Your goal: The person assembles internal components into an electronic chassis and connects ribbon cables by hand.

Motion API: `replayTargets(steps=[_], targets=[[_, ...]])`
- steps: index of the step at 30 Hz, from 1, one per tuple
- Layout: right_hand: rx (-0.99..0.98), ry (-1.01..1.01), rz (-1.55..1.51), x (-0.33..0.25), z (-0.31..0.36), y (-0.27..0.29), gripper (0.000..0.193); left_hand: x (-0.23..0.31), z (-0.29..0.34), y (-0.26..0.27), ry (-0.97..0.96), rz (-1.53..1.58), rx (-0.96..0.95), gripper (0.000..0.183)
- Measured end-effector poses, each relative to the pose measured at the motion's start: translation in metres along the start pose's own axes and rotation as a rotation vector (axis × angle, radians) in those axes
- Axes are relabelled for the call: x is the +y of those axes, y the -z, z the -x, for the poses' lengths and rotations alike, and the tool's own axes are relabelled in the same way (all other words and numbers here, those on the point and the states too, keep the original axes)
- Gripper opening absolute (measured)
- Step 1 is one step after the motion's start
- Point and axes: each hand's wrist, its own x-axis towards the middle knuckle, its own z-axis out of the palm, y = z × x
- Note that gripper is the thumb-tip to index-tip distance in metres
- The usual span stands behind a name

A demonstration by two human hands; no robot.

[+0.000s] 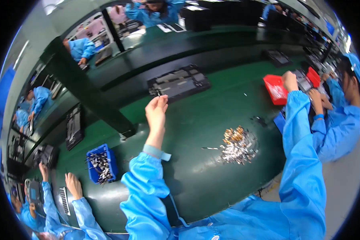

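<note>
My left hand [156, 112] is raised over the bench, its thumb and fingers pinched on a small dark part [159, 93]. Just behind those fingertips lies a black tray [200, 83] with grey strip-like pieces in it. My right arm stretches far forward, and the closed right hand [290, 81] is at the right side of a red bin [275, 91] with small pale pieces inside. Whatever its fingers hold, if anything, is too small to make out. A loose pile of small silvery and gold-coloured parts [239, 148] lies on the green bench between my arms.
On the left stands a blue bin [114, 162] of small parts, near a green post [88, 92]. Another black tray [74, 127] lies beyond it. A co-worker in blue [340, 124] works close to my right elbow; a neighbour's hand [73, 185] rests at the left.
</note>
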Motion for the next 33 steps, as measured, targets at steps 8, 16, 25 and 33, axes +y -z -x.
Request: replayTargets(steps=[8, 16, 25, 33], targets=[[-0.266, 0.461, -0.650, -0.240, 0.015, -0.045, 0.048, -0.062, -0.064, 0.029, -0.086, -0.350, 0.187, 0.025], [-0.816, -0.129, -1.803, -0.307, 0.012, -0.092, 0.059, 0.017, 0.038, 0.015, 0.146, 0.015, -0.150, 0.020], [-1.622, 0.343, -1.504, -0.337, 0.148, 0.032, 0.067, 0.146, 0.264, 0.094, 0.540, 0.033, -0.960, 0.025], [-0.593, 1.169, -0.893, -0.349, 0.190, 0.089, 0.046, 0.097, 0.297, 0.102, 0.534, 0.024, -0.579, 0.017]])
